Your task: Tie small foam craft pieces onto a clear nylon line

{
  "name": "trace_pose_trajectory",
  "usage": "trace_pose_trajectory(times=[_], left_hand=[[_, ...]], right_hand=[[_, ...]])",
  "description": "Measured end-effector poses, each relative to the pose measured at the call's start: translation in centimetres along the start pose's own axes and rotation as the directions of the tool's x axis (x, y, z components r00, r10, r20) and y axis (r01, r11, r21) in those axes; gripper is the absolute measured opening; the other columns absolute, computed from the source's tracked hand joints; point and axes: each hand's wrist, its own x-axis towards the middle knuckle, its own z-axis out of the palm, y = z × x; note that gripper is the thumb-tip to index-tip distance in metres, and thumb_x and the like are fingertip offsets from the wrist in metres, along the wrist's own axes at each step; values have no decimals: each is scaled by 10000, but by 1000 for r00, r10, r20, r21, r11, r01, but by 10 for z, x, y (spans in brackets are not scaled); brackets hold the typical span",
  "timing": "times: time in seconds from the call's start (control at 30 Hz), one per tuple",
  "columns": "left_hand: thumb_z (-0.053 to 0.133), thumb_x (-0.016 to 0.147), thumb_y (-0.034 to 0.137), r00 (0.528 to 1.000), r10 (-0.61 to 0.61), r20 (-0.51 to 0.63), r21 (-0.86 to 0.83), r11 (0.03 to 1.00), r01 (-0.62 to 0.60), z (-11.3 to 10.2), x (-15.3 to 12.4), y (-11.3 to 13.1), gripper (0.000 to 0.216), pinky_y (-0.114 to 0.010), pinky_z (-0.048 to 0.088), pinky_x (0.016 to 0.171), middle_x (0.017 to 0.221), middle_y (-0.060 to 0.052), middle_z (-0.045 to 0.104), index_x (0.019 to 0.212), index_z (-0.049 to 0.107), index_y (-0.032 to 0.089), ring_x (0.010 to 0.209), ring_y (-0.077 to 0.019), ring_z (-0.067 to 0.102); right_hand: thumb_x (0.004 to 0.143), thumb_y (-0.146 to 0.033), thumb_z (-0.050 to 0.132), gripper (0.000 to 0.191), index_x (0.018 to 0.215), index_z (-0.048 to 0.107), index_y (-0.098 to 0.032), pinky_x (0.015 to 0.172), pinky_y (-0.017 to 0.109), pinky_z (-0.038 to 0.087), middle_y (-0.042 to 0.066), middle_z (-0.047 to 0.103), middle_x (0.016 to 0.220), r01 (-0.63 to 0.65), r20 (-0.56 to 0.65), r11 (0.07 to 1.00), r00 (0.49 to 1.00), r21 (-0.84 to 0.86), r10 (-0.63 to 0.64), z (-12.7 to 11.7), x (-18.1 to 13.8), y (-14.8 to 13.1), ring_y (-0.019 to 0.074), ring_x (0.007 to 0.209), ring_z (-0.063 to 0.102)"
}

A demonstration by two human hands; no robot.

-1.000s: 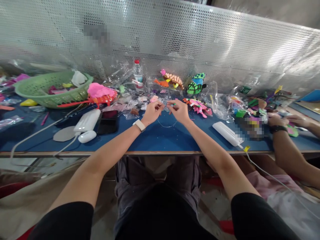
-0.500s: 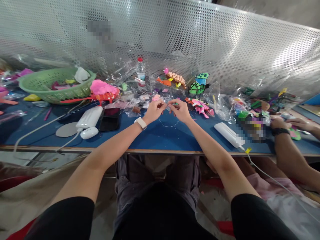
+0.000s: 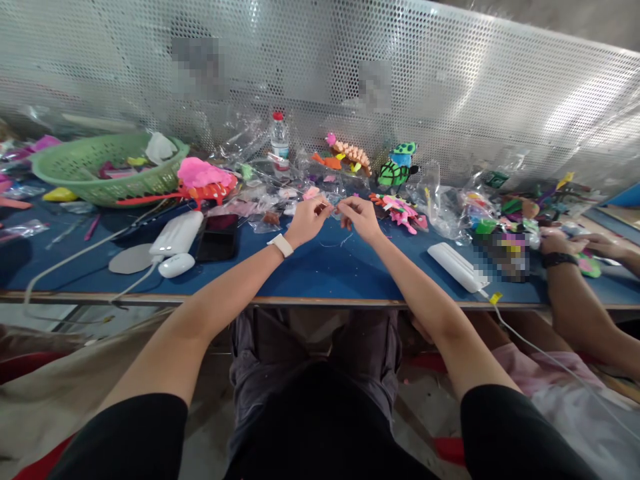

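Note:
Above the middle of the blue table, my left hand [image 3: 307, 220] is closed in a pinch at the fingertips. A fine pale thread [image 3: 334, 245] runs from the hands and droops in a faint loop below them. Opposite, my right hand [image 3: 362, 219] also pinches with thumb and forefinger, its other fingers curled; the thread seems to pass between the two hands. What else sits in the fingertips is too small to make out. Just right of my right hand lies a pink clay figure [image 3: 401, 212], and small clear plastic bags lie behind both hands.
At left stand a green basket [image 3: 75, 175], a pink-and-red clay figure [image 3: 207, 179], a white power bank [image 3: 179, 233] and a black phone [image 3: 218, 238]. A bottle [image 3: 280, 143] stands behind. Another white power bank [image 3: 454, 265] lies right, near a co-worker's hands [image 3: 557, 243].
The thread's hanging loop looks smaller and fainter, its lower part higher than before. My right fingers have shifted slightly and spread a little. My left hand stays about where it was.

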Motion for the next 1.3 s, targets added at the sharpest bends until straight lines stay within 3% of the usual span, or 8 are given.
trace_pose_trajectory(times=[0.3, 0.63, 0.77, 0.93, 1.0, 1.07, 1.17, 1.3], left_hand=[[675, 1060, 213, 997, 82, 7, 174, 981, -82, -1, 1, 4, 241, -311, 495, 781, 854, -43, 740, 819, 670, 208, 726, -173, 636], [695, 1018, 233, 1000, 30, -1, 106, 994, -29, -3, 6, 3, 205, -285, 446, 657, 730, -9, 712, 815, 682, 207, 656, -147, 605], [708, 980, 200, 1000, -17, 26, 6, 1000, 17, -4, 7, 4, 212, -264, 407, 590, 648, 13, 640, 772, 667, 209, 603, -124, 567], [691, 990, 218, 980, -172, 100, -171, 967, 187, -2, 8, 8, 241, -254, 352, 477, 565, 54, 513, 760, 619, 225, 450, -99, 433], [687, 1002, 256, 970, -207, 126, -189, 955, 228, -4, 8, 7, 233, -258, 347, 459, 567, 57, 509, 782, 615, 230, 427, -100, 413], [700, 1009, 307, 983, -152, 99, -137, 977, 165, -7, 8, 6, 231, -260, 384, 492, 595, 43, 550, 805, 624, 230, 469, -115, 472], [699, 1041, 410, 999, -7, 49, 6, 1000, 6, -11, 7, 5, 288, -275, 456, 599, 646, 17, 613, 829, 623, 231, 596, -153, 590], [648, 1087, 472, 996, 76, 47, 146, 986, -82, -13, 4, 5, 354, -297, 453, 665, 634, 18, 597, 833, 599, 230, 637, -172, 612]], right_hand=[[737, -719, 956, 540, 713, 740, -225, 356, 228, 319, 19, 767, 706, -136, 100, 978, 988, 159, 121, -7, 5, 1, 77, 444, 530], [909, -533, 850, 356, 811, 758, -204, 495, 257, 419, 7, 744, 719, 103, 118, 982, 989, -157, -85, -15, 4, -7, 88, 511, 530], [970, -273, 767, 120, 875, 770, -200, 697, 297, 536, 26, 764, 830, 303, 123, 822, 952, -481, -279, -18, 3, -8, 133, 681, 633], [1056, -201, 658, 174, 924, 772, -210, 855, 360, 580, 79, 783, 959, 424, 252, 581, 900, -695, -356, -22, 2, -8, 209, 896, 725], [1047, -202, 676, 172, 903, 770, -209, 854, 364, 584, 75, 791, 952, 395, 213, 623, 913, -675, -348, -20, 2, -9, 210, 887, 733], [1033, -272, 736, 172, 876, 767, -210, 819, 347, 593, 52, 790, 889, 316, 136, 765, 947, -561, -292, -17, 2, -11, 189, 813, 727], [979, -521, 828, 370, 799, 750, -207, 678, 299, 584, 22, 757, 740, 77, 81, 965, 995, -251, -58, -12, 4, -14, 149, 650, 690], [841, -671, 922, 513, 746, 745, -199, 567, 241, 534, 29, 782, 733, -230, 90, 972, 970, 57, 224, -9, 5, -19, 110, 589, 671]])
